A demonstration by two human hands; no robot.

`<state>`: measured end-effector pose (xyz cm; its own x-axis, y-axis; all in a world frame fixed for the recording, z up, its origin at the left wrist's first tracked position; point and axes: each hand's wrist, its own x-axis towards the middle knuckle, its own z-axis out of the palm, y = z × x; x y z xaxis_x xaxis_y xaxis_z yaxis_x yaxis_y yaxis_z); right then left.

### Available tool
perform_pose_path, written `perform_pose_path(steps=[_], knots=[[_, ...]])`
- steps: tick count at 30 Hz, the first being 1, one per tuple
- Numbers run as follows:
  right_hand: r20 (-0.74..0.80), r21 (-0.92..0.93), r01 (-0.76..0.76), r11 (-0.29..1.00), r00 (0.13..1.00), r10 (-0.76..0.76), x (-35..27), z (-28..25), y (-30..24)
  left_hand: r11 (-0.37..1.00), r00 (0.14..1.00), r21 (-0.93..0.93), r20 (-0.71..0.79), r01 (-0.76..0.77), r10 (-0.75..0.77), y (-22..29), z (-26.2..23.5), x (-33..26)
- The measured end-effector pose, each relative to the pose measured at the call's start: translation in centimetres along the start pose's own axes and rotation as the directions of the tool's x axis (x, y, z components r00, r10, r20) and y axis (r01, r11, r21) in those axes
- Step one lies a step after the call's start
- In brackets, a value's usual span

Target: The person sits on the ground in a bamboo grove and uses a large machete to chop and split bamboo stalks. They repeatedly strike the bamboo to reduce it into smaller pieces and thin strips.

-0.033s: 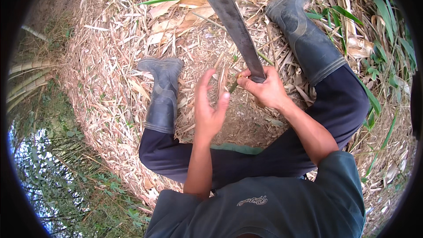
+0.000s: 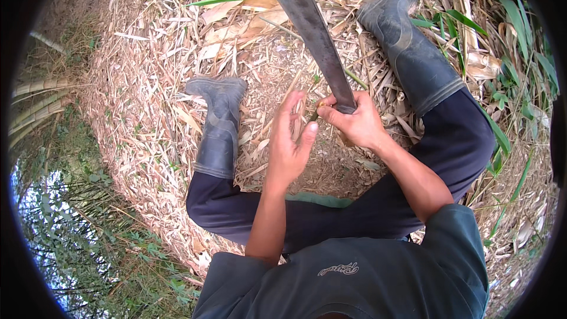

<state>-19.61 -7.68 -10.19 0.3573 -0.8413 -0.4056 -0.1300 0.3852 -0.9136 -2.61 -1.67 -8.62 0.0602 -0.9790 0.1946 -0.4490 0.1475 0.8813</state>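
Observation:
My right hand (image 2: 354,123) is closed around the handle of a long dark machete (image 2: 307,23), whose blade points away from me over the ground. Its thumb also presses a small green stem piece (image 2: 314,113) against the handle. My left hand (image 2: 289,142) is just to the left, palm turned toward the right hand and fingers spread, close to the stem piece but holding nothing that I can make out. Both hands are above my lap, between my legs.
I sit on ground covered in dry bamboo leaves and straw (image 2: 147,112). My left rubber boot (image 2: 218,124) and right rubber boot (image 2: 407,41) rest on it. Green leaves (image 2: 502,35) grow at the right, and bamboo stalks (image 2: 35,106) lie at the left.

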Motion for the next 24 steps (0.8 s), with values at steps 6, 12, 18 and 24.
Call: perform_pose_path(steps=[6, 12, 18, 24], knots=[[-0.159, -0.176, 0.283, 0.943, 0.937, -0.311, 0.2, -1.2, 0.3, 0.976, 0.978, -0.092, 0.087, 0.199, -0.191, -0.5, 0.3, 0.0], [-0.139, -0.604, 0.531, 0.594, 0.664, -0.735, 0.1, -1.8, 0.2, 0.998, 0.99, 0.012, 0.121, 0.068, -0.069, -0.4, -0.4, -1.1], [0.077, -0.663, 0.633, 0.399, 0.588, -0.805, -0.7, -1.7, 0.0, 0.998, 0.989, -0.064, 0.15, 0.003, 0.006, 1.2, -0.1, -0.9], [0.05, -0.658, 0.65, 0.38, 0.541, -0.839, -0.7, -1.4, -0.2, 0.999, 0.983, -0.026, 0.175, -0.048, 0.052, 0.8, -1.2, -1.9]])
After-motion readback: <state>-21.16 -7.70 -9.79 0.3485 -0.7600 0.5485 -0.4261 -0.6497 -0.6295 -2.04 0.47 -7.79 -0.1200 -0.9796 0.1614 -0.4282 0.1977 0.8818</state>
